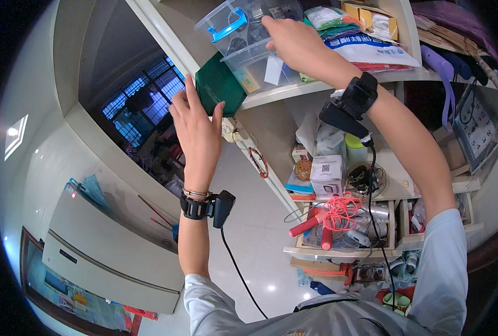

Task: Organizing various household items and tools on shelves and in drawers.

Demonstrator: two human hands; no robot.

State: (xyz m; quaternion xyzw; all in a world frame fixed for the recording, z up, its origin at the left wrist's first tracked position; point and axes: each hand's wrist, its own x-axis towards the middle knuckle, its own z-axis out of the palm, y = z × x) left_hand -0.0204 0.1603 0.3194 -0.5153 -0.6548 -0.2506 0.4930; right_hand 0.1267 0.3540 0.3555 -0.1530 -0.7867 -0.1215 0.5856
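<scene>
My left hand [198,126] is on a dark green flat box or folder [220,88], its thumb on the front face and its fingers along the left edge. The green item stands at the left end of a cabinet shelf. My right hand [293,44] reaches to the upper of two stacked clear plastic bins [249,52]; its fingertips are at the rim, and whether they grip anything is unclear. The upper bin has a blue handle [228,26] and holds dark small items. A white card or box [273,70] shows in the lower bin. Both wrists carry strapped black devices with cables.
Bagged goods [370,50] lie right of the bins. Below, a shelf holds a white box [327,174] and a glass bowl [365,178]. An open drawer [341,252] juts out with a red jump rope [341,212] on top. A bracelet [258,163] hangs on the cabinet's side edge.
</scene>
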